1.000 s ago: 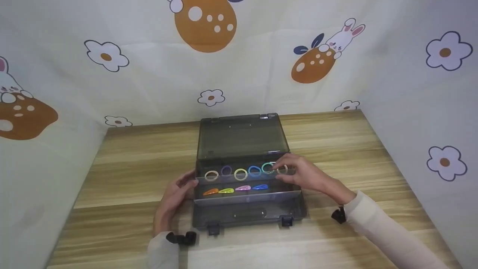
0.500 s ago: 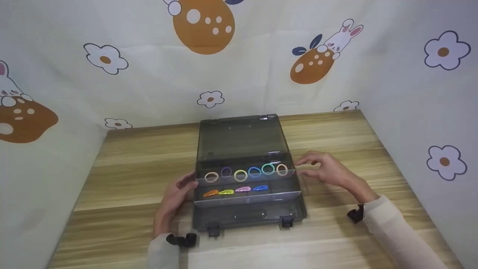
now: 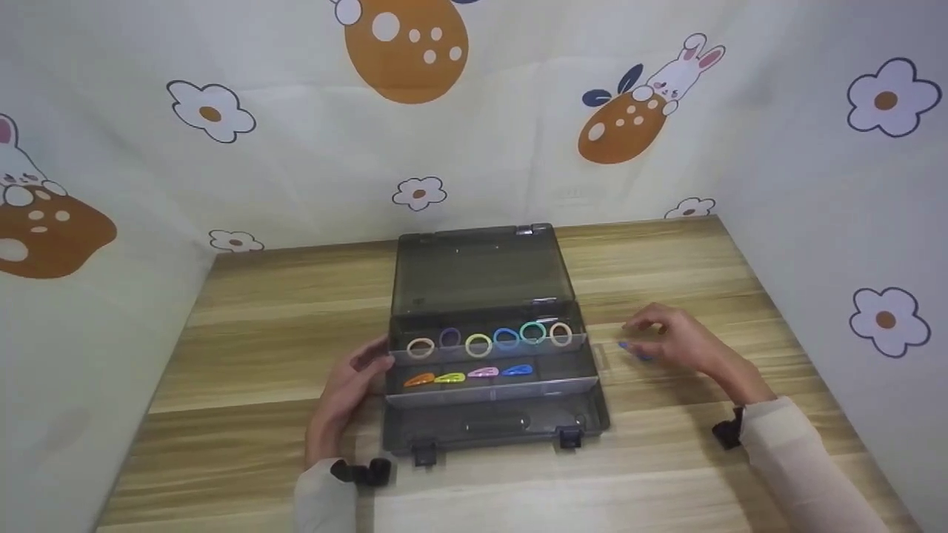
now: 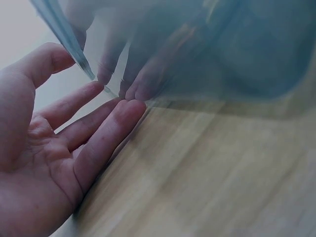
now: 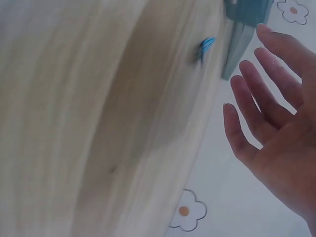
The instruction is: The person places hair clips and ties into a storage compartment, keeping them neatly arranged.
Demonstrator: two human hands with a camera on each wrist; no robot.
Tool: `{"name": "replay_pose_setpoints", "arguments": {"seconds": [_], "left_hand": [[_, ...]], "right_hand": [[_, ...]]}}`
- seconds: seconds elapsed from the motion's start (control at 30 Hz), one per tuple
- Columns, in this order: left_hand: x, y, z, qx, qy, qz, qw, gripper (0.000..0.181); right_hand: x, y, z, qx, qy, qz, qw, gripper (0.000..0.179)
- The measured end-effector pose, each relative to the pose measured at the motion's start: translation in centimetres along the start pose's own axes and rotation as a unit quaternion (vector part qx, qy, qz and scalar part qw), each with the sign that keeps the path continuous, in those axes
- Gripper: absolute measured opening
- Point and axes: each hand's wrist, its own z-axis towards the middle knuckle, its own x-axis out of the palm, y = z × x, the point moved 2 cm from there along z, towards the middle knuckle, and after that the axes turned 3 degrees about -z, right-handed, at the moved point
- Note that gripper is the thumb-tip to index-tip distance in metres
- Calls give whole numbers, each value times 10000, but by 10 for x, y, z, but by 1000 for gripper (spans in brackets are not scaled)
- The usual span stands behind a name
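Observation:
A dark translucent box point(image 3: 492, 429) stands with its lid laid back. Colourful hair ties point(image 3: 478, 346) line its rear compartment. In the middle compartment lie several snap hair clips point(image 3: 483, 372), orange, yellow, pink and blue. My left hand point(image 3: 346, 385) rests against the box's left side; the left wrist view shows straight fingertips touching the wall and the thumb at its edge. Right of the box, my right hand point(image 3: 685, 344) hovers over the table, fingers apart and loosely bent. A small blue item point(image 5: 206, 47) sits on the wood near it, partly behind the thumb in the head view.
The box's front compartment point(image 3: 541, 422) has two latches, one of them a dark latch point(image 3: 570, 438), along its front edge. A wood-grain table point(image 3: 259, 355) meets a cloth backdrop point(image 3: 511, 163) with flower and rabbit prints behind and at both sides.
My right hand has drawn back from the hair ties to the right, uncovering the rightmost beige tie and part of the blue item. My left hand stays at the box.

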Motion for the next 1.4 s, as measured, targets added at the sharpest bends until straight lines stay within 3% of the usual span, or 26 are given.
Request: {"name": "replay_pose_setpoints", "arguments": {"seconds": [0.2, 0.53, 1.17, 1.4], "left_hand": [[-1, 1, -1, -155, 24, -12, 9999, 50], [0, 1, -2, -237, -18, 1, 9997, 51], [-2, 2, 0, -122, -60, 95, 9999, 50], [-1, 1, 1, -99, -27, 134, 9999, 51]], "right_hand": [[-1, -14, -8, 545, 278, -28, 9981, 28], [-6, -18, -11, 854, 604, -344, 9939, 22], [-1, -18, -6, 907, 625, -137, 9938, 11], [-3, -12, -5, 740, 309, -348, 9962, 11]]}}
